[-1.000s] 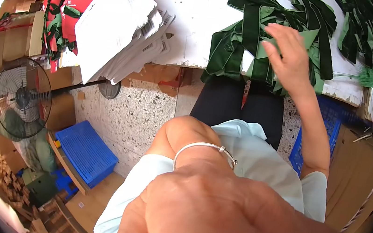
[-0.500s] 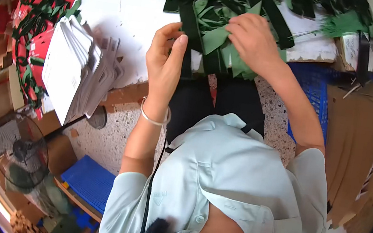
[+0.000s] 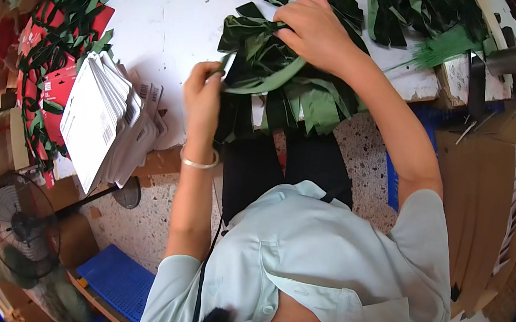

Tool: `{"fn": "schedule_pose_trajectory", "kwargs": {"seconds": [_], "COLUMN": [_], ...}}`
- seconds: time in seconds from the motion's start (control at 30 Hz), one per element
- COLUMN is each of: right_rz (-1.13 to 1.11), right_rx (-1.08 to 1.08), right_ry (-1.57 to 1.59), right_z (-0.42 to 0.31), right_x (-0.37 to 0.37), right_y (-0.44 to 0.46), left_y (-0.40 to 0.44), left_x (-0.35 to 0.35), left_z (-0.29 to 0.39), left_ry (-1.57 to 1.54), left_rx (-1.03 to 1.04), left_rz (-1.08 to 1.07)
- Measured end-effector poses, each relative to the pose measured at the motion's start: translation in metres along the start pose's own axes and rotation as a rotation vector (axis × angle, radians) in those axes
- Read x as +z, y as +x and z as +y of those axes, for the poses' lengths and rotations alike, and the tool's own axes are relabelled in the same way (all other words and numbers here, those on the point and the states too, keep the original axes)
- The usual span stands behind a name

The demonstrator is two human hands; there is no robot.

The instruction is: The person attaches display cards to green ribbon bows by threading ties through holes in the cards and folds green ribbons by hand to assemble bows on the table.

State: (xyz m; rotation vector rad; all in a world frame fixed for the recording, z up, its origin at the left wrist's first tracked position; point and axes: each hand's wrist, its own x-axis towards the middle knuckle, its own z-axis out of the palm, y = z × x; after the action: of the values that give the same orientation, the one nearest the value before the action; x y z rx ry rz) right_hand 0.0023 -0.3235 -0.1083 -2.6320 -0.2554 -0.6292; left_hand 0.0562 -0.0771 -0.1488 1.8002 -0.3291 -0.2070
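Observation:
My left hand [image 3: 200, 101], a light bangle at its wrist, pinches the end of a green ribbon [image 3: 275, 80] at the table's front edge. The ribbon is dark velvety on one face and paler green on the other. My right hand [image 3: 314, 31] is bent over a dark green ribbon bow [image 3: 249, 29], its fingertips closed on the bow's upper part. The exact grip is partly hidden. Below both hands lies a heap of ribbon bows and loops [image 3: 317, 104], hanging over the front edge above my lap.
More green bows [image 3: 398, 13] and a bundle of green wire ties [image 3: 449, 46] lie at the back right. A stack of white cards [image 3: 97, 117] stands at left beside red cards with green ribbons [image 3: 56, 82]. A cardboard box [image 3: 480, 203] is at right, a fan [image 3: 21, 224] at lower left.
My left hand has moved left and down and closed on a ribbon end. My right hand has shifted left and up onto a bow. The bow has come toward the left.

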Motion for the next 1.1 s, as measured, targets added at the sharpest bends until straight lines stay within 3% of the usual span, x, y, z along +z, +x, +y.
{"fn": "schedule_pose_trajectory", "kwargs": {"seconds": [0.13,0.27,0.33,0.4,0.47,0.6,0.67,0.73,0.8,0.87,0.93,1.03,1.1], "right_rz": [-0.083,-0.062,0.024,0.218,0.293,0.15,0.021,0.002,-0.028,-0.033,-0.048,-0.027,-0.074], "right_rx": [0.214,0.274,0.294,0.155,0.103,0.108,0.087,0.075,0.033,0.067,0.102,0.155,0.246], "right_ry": [0.33,0.301,0.183,-0.007,0.005,0.188,0.108,0.06,-0.025,0.05,0.131,0.299,0.368], "right_z": [-0.023,0.002,0.022,0.025,0.001,-0.049,-0.053,-0.045,-0.038,-0.039,-0.042,-0.046,-0.047], "right_x": [-0.046,-0.021,0.012,0.032,0.014,-0.014,-0.006,0.009,0.013,0.006,-0.001,-0.012,-0.018], "right_y": [-0.004,-0.009,-0.015,-0.023,-0.028,-0.081,-0.102,-0.117,-0.12,-0.115,-0.11,-0.099,-0.096], "left_y": [-0.022,-0.054,-0.075,-0.075,-0.061,-0.03,-0.011,-0.016,-0.034,-0.052,-0.06,-0.057,-0.054], "left_x": [-0.044,-0.069,-0.062,-0.05,-0.059,-0.068,-0.061,-0.03,-0.01,0.005,0.013,0.012,0.006], "left_z": [0.028,0.022,0.023,0.014,0.002,0.008,0.002,0.008,-0.016,-0.005,-0.002,-0.005,0.006], "left_ry": [-0.733,-1.046,-0.851,-0.76,-0.78,-0.794,-0.915,-0.363,0.167,0.422,0.501,0.54,0.268], "left_rx": [-0.088,-0.012,-0.002,-0.22,-0.363,-0.171,-0.08,-0.023,0.169,0.436,0.519,0.498,0.293], "left_rz": [0.006,-0.131,-0.061,0.067,0.25,0.269,0.162,0.286,0.17,0.084,-0.057,-0.122,-0.112]}}
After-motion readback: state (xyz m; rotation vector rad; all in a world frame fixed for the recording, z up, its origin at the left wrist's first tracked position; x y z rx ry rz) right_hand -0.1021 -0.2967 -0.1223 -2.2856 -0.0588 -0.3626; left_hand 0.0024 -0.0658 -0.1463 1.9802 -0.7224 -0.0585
